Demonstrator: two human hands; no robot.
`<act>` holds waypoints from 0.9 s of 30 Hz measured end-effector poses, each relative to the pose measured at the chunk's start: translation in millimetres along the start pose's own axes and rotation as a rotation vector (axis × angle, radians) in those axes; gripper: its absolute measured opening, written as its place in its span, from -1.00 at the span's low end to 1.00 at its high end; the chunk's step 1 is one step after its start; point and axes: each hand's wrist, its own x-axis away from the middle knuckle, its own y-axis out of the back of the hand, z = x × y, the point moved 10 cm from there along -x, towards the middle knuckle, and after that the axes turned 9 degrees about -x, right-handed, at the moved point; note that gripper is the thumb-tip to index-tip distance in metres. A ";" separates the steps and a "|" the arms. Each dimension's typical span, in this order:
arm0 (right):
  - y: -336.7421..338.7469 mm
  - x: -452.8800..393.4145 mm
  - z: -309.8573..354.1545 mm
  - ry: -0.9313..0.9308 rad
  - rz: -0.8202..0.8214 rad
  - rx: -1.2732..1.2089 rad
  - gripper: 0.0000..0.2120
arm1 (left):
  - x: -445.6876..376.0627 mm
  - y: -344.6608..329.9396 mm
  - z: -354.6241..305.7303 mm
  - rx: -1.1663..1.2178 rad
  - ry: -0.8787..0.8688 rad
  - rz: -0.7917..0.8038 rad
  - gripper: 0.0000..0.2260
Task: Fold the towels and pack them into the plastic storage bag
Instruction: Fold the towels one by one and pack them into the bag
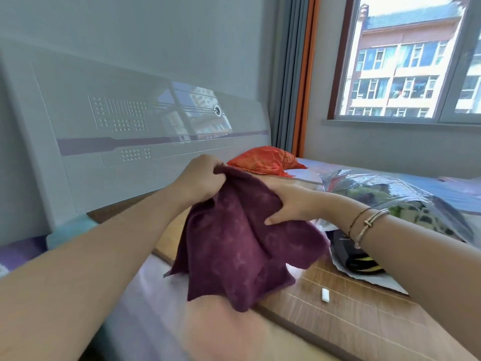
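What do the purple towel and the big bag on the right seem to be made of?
Purple towel: soft, matte cloth, probably microfibre or terry; it drapes in limp folds and looks slightly fuzzy.
Storage bag: thin clear plastic, glossy; it shines and its contents show through.

We're looking into a home bedroom: a bed with a glossy grey headboard [125, 121] is filling the left side, an orange pillow [263, 161] is lying at its head on a woven bed mat [346, 319], curtains [294, 74] are hanging beside a window [408, 58] showing apartment blocks [395, 74] outside.
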 end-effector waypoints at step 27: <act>91.1 -85.7 -61.0 -0.009 -0.627 -0.488 -0.72 | -92.7 43.6 117.9 -0.178 -0.008 -0.221 -0.80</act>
